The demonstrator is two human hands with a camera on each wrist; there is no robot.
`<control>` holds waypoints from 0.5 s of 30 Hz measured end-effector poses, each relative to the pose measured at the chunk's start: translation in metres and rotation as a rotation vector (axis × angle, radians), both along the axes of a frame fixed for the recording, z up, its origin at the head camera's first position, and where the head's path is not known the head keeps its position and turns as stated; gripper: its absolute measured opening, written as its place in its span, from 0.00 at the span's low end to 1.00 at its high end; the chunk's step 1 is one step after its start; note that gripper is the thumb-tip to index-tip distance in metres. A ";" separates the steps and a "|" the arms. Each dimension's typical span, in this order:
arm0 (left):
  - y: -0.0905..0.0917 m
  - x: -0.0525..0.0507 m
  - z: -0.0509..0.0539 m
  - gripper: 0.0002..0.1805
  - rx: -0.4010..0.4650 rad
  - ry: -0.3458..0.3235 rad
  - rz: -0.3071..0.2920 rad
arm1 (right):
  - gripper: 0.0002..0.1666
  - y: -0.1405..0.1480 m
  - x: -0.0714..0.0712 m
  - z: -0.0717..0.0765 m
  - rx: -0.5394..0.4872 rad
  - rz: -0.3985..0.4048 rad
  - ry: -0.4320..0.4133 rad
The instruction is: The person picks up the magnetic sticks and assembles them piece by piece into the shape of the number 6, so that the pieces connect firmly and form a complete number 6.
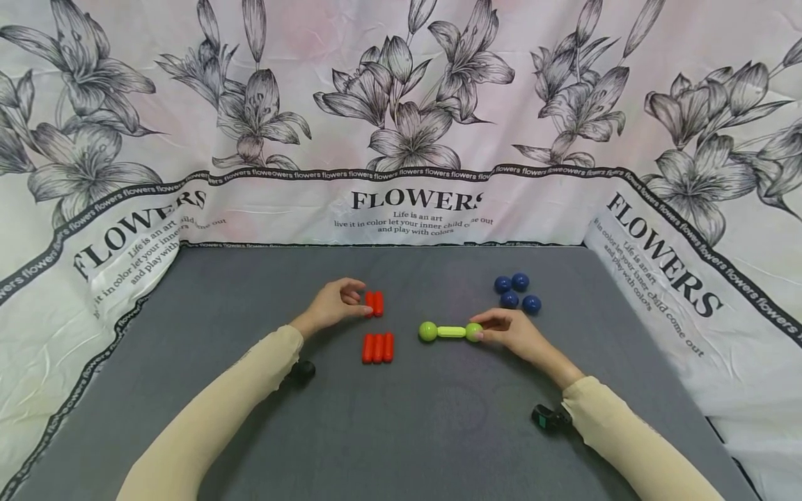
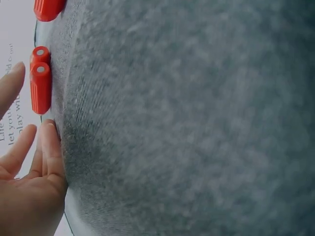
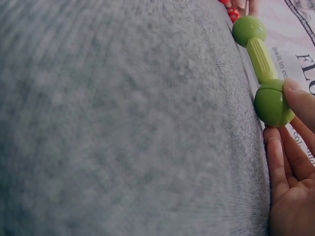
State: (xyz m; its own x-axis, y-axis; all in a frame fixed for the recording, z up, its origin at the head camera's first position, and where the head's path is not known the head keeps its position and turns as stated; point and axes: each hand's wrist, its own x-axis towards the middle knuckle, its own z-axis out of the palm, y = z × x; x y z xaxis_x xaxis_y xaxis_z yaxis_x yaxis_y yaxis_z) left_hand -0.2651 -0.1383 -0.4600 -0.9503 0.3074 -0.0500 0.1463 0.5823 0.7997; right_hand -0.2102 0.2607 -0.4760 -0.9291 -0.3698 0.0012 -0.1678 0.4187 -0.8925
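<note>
Two red ridged rods (image 1: 379,304) lie side by side near the back of the grey table, with my left hand (image 1: 336,301) just left of them. In the left wrist view its thumb and fingers (image 2: 51,147) are spread around the rods (image 2: 41,88) and look apart from them. My right hand (image 1: 515,336) pinches the right ball of a green dumbbell shape (image 1: 451,332), a lighter rod between two balls. In the right wrist view the thumb presses on the near ball (image 3: 271,103) with fingers behind it. The far ball (image 3: 249,31) is free of the hand.
Three more red rods (image 1: 378,348) lie in a row in front of the pair. Several dark blue balls (image 1: 509,300) are grouped beyond my right hand. A flower-printed cloth (image 1: 413,216) borders the table (image 1: 401,431) at the back and sides.
</note>
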 end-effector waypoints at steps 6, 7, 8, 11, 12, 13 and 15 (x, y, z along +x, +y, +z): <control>0.001 -0.002 0.000 0.34 -0.045 -0.031 -0.030 | 0.19 0.000 0.000 0.000 0.012 0.003 0.003; 0.001 -0.003 0.000 0.34 -0.047 -0.036 -0.030 | 0.19 0.000 0.000 0.000 0.012 0.003 0.003; 0.001 -0.003 0.000 0.34 -0.047 -0.040 -0.030 | 0.19 0.000 0.000 0.000 0.011 0.003 0.003; 0.001 -0.003 0.001 0.34 -0.052 -0.046 -0.029 | 0.20 0.000 0.000 0.000 0.006 0.003 0.004; 0.001 -0.003 0.001 0.34 -0.054 -0.048 -0.029 | 0.20 0.000 0.000 0.000 0.007 0.001 0.004; 0.002 -0.003 0.001 0.34 -0.056 -0.050 -0.030 | 0.20 0.000 0.000 0.000 0.007 0.000 0.004; 0.002 -0.003 0.001 0.33 -0.059 -0.052 -0.029 | 0.20 0.000 0.000 0.000 0.009 0.000 0.004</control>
